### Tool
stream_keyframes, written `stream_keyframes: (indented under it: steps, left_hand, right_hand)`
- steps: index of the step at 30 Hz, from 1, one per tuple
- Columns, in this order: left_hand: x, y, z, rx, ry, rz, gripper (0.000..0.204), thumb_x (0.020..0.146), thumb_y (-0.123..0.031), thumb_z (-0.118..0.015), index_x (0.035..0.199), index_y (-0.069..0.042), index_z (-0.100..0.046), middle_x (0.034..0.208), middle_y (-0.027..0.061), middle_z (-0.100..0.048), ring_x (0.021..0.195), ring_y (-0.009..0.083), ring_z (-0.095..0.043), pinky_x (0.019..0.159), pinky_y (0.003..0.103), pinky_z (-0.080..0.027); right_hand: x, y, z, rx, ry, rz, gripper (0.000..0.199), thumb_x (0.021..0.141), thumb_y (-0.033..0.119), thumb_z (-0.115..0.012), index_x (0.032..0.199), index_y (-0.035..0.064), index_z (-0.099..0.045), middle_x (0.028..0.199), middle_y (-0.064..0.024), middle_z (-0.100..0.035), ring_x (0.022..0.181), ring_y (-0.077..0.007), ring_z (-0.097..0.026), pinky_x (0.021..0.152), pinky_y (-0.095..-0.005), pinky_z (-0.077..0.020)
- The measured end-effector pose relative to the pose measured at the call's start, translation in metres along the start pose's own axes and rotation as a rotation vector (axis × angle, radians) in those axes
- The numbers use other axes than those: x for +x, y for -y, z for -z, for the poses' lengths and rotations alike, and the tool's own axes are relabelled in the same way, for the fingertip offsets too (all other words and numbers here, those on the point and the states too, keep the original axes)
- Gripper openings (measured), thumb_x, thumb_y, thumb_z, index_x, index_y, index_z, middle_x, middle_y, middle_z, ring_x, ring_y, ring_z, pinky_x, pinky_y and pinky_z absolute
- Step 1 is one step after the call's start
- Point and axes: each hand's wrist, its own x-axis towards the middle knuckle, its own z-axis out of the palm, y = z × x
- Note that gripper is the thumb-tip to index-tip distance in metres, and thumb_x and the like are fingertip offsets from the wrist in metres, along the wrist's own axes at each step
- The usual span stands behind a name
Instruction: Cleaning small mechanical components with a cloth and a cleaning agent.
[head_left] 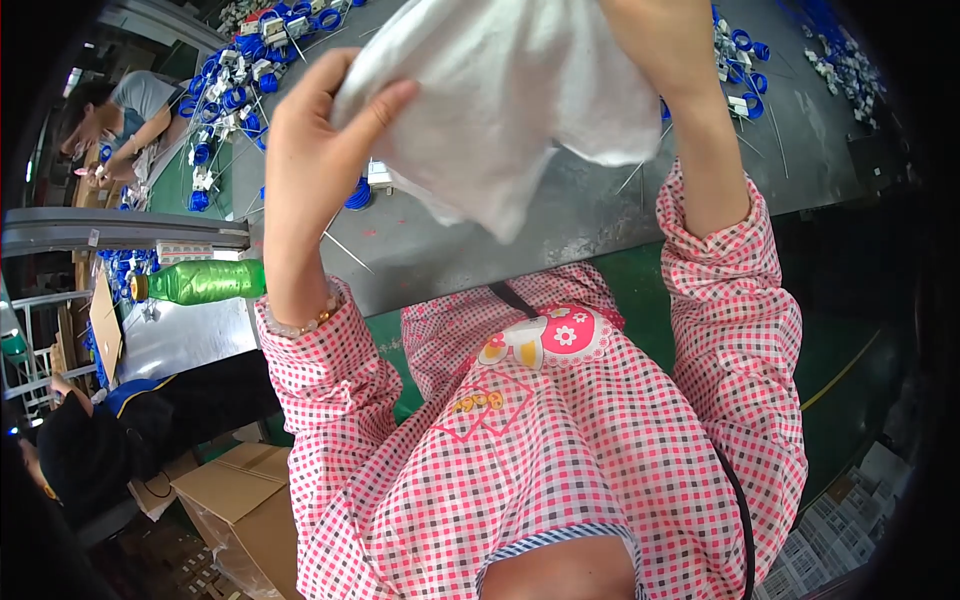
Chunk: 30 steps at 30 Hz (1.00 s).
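A soft white cloth (510, 100) hangs creased in front of me, raised over the grey work table (560, 235). My left hand (325, 135) grips its left edge, with the thumb on the near face and the other fingers partly hidden behind it. At the upper right my right hand (660, 45) holds the cloth's other side; its fingertips are out of sight behind the fabric and past the frame's edge. The cloth's lower corner dangles free. Behind it, a blue coiled part (358, 194) and a thin metal rod (347, 248) lie on the table.
Several blue coils with white blocks (235, 95) are heaped at the far left, and more (742, 75) lie at the right. A green bottle (205, 282) lies near my left forearm. Cardboard boxes (240, 490) stand lower left. A co-worker (125, 120) sits at the left.
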Motion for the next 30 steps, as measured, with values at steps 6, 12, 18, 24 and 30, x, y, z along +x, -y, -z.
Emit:
stream_keyframes:
  steps: [6,12,18,24,30]
  left_hand:
    - [0.021,0.0,0.01,0.312,-0.252,-0.266,0.018,0.075,-0.015,-0.063,0.086,-0.002,-0.058,0.07,0.0021,-0.056,0.064,0.0061,-0.049,0.06,0.019,-0.039]
    - [0.005,0.001,0.012,0.376,-0.298,-0.379,0.016,0.074,-0.01,-0.061,0.087,-0.002,-0.056,0.07,0.0078,-0.057,0.06,0.0134,-0.052,0.056,0.022,-0.041]
    - [-0.075,0.006,-0.002,0.332,0.3,-0.112,0.024,0.067,0.004,-0.053,0.091,-0.001,-0.054,0.083,0.0135,-0.054,0.077,0.0317,-0.052,0.066,0.036,-0.042]
    - [-0.107,0.024,-0.022,0.213,0.584,0.127,0.02,0.073,0.0,-0.052,0.093,-0.001,-0.055,0.082,0.0182,-0.056,0.077,0.0335,-0.055,0.063,0.035,-0.044]
    - [-0.066,0.071,-0.04,0.424,0.326,0.029,0.017,0.076,-0.005,-0.05,0.092,-0.003,-0.054,0.082,0.0163,-0.055,0.075,0.0354,-0.054,0.062,0.04,-0.043]
  right_hand:
    - [0.003,-0.002,0.022,-0.199,-0.19,0.016,0.009,0.08,0.006,-0.057,0.085,-0.0009,-0.058,0.073,0.0028,-0.055,0.068,-0.0024,-0.047,0.06,-0.0158,-0.0376]
    - [-0.025,-0.008,0.026,0.314,-0.142,-0.178,0.012,0.079,0.009,-0.059,0.088,0.0005,-0.059,0.076,0.0025,-0.057,0.069,-0.0026,-0.048,0.061,-0.0158,-0.0382]
    - [-0.108,0.009,0.064,-0.146,0.386,-0.287,0.015,0.074,-0.001,-0.056,0.088,-0.0031,-0.06,0.081,-0.0105,-0.063,0.074,-0.0164,-0.06,0.065,-0.0238,-0.0454]
    - [-0.173,0.012,0.067,-0.022,0.613,-0.824,0.014,0.077,0.006,-0.057,0.087,-0.0031,-0.058,0.071,-0.0086,-0.06,0.065,-0.0118,-0.055,0.058,-0.0239,-0.0422]
    - [-0.16,-0.013,0.033,-0.309,0.408,-0.934,0.016,0.078,0.01,-0.057,0.089,-0.0004,-0.056,0.068,-0.0079,-0.056,0.058,-0.0102,-0.048,0.053,-0.0224,-0.0391]
